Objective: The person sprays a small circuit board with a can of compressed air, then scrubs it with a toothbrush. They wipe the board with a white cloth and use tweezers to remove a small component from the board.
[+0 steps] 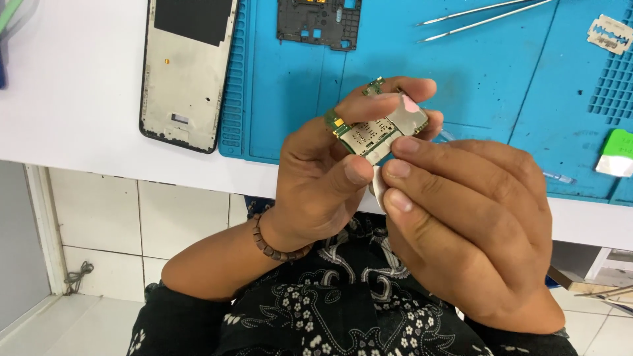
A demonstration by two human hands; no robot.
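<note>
A small green phone circuit board (pixel 377 129) with metal shields is held up in front of me, above the table's near edge. My left hand (pixel 323 178) grips it, with the thumb under the board and the index finger over its top. My right hand (pixel 468 224) closes in from the right, its fingertips pressing on the board's lower right edge and on a small white piece (pixel 377 179) below it. A bead bracelet sits on my left wrist.
A blue work mat (pixel 461 72) covers the white table (pixel 72 86). A phone frame (pixel 186 66) lies at its left edge, a dark inner cover (pixel 319 24) at the top, tweezers (pixel 484 16) and a razor blade (pixel 610 33) at the upper right, and a green-white piece (pixel 617 153) at the right.
</note>
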